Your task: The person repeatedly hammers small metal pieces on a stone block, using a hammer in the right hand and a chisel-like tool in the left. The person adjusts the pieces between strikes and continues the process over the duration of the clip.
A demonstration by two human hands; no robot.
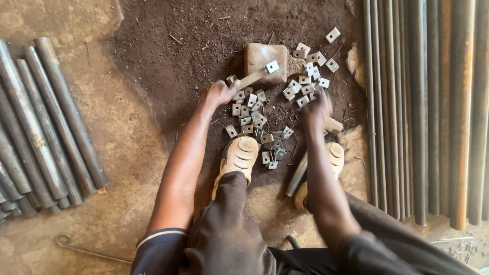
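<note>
- left hand [220,93] clamped on a flat metal strip [250,79] lying across the stone block [265,61]
- right hand [317,109] blurry, grip unclear, gripping a hammer [304,168] maybe
- small metal plates [254,119] scattered around, pipes [423,102] on both sides

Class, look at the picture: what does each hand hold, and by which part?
Left hand grips a flat metal strip by its near end. Right hand is blurred; its hold cannot be told.

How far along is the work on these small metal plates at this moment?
Done: cannot tell; two scattered groups of square plates lie on the dirt, not visibly different. In hand: the left hand holds a flat tool pinning one plate on the stone block; the right hand is blurred mid-motion. Left: the pile by the shoes.
</note>
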